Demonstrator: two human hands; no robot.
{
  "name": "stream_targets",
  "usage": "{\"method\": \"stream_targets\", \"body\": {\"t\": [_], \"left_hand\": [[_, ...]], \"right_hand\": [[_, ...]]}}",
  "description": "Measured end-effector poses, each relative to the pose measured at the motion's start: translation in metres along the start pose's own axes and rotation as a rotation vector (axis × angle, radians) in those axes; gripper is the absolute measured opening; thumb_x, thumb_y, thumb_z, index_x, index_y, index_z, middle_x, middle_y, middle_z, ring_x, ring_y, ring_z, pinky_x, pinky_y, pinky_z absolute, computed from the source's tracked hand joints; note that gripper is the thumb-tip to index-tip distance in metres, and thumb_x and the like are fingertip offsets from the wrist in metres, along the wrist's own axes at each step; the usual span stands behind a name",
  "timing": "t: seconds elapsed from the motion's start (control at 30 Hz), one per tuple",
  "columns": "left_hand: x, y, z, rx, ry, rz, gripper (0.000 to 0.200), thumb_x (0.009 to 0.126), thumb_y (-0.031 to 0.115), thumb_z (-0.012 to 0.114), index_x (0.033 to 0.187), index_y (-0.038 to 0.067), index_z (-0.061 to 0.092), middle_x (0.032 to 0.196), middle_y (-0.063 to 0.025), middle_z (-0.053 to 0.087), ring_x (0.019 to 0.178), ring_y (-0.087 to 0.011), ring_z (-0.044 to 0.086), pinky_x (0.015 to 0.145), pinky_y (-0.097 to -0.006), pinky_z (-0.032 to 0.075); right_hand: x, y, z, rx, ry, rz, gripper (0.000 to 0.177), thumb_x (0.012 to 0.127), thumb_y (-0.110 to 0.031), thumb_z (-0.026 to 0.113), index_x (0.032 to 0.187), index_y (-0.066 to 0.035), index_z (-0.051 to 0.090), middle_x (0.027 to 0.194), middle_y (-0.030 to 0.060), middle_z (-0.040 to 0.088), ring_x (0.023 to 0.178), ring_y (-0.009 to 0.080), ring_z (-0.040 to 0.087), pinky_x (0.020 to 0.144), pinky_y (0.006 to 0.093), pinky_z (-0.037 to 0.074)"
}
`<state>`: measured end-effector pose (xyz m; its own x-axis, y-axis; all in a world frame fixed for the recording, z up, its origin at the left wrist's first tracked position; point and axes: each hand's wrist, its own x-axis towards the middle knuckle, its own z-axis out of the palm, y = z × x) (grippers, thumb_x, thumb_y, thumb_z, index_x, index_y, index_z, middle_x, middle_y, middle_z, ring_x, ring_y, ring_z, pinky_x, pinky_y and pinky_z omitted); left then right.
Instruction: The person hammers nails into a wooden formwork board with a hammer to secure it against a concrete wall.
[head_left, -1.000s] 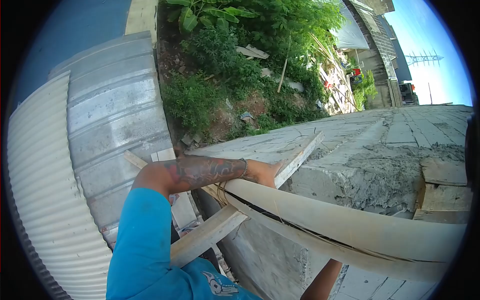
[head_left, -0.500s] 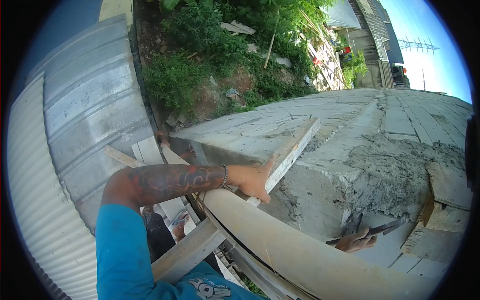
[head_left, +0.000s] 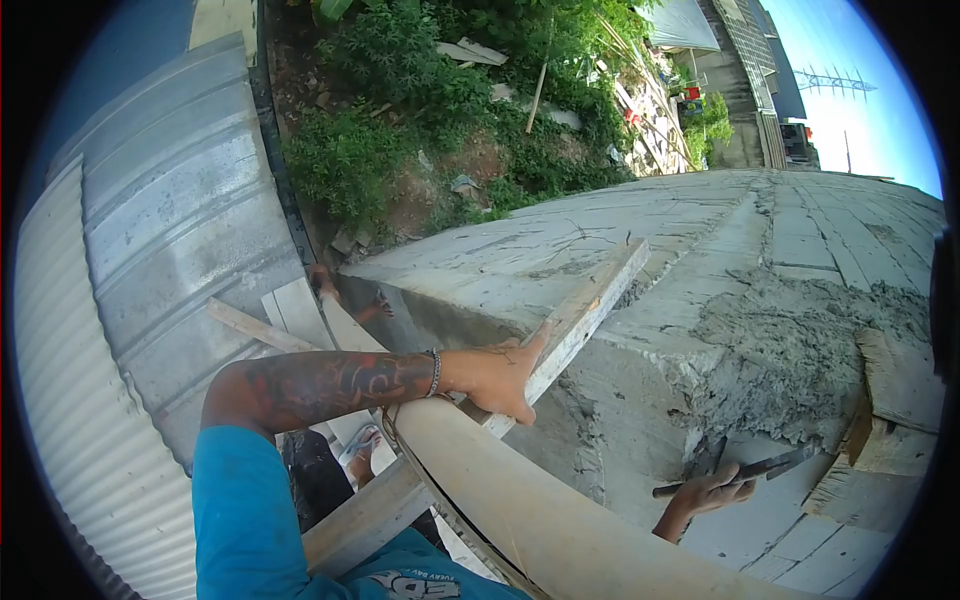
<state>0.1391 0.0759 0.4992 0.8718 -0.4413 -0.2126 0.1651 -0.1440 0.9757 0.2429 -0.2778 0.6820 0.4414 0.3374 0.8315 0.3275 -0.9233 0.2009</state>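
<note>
My left hand (head_left: pixel 495 378), on a tattooed arm with a bracelet, is closed around a long wooden beam (head_left: pixel 590 305). The beam slants from near my body up to the top edge of the concrete wall. At lower right, beyond a broad pale curved beam (head_left: pixel 520 480), my right hand (head_left: pixel 708 492) grips a trowel (head_left: pixel 780 463) by its dark handle. The trowel's blade points right, just below rough wet-looking mortar (head_left: pixel 780 350) on the wall. My right forearm is mostly hidden behind the pale beam.
The grey block wall (head_left: pixel 640 225) runs off to the right. Wooden boards (head_left: pixel 900 385) stick out beside the mortar. Metal roofing (head_left: pixel 180 200) lies to the left. Another person's hand (head_left: pixel 322 282) shows near the wall's corner. A sandalled foot (head_left: pixel 362 448) is below my arm.
My right hand and the trowel have shifted slightly right, and more of my wrist shows. My left hand stays on the wooden beam, a little lower left in view, as the view shifts slightly.
</note>
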Motion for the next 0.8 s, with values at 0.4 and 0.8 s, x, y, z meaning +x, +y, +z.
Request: {"method": "stream_targets", "body": {"t": [0.4, 0.8], "left_hand": [[0.0, 0.002, -0.011, -0.023, 0.021, -0.058, 0.121, 0.068, 0.033, 0.072, 0.142, -0.003, -0.017, 0.12, -0.0347, 0.042, 0.111, -0.0429, 0.048, 0.094, -0.0374, 0.041], [0.002, 0.0, -0.001, -0.048, -0.037, -0.045, 0.122, 0.069, 0.033, 0.073, 0.141, -0.002, -0.019, 0.12, -0.0359, 0.041, 0.107, -0.0435, 0.051, 0.091, -0.0372, 0.043]], "right_hand": [[-0.001, 0.005, -0.001, -0.02, 0.021, -0.008, 0.058, 0.098, -0.042, 0.039, 0.111, 0.013, 0.051, 0.107, 0.0197, 0.045, 0.101, 0.033, 0.041, 0.087, 0.0455, 0.035], [0.001, -0.002, -0.001, -0.019, 0.014, 0.018, 0.052, 0.098, -0.036, 0.04, 0.109, 0.014, 0.049, 0.105, 0.0196, 0.045, 0.098, 0.0337, 0.044, 0.087, 0.0416, 0.037]]}}
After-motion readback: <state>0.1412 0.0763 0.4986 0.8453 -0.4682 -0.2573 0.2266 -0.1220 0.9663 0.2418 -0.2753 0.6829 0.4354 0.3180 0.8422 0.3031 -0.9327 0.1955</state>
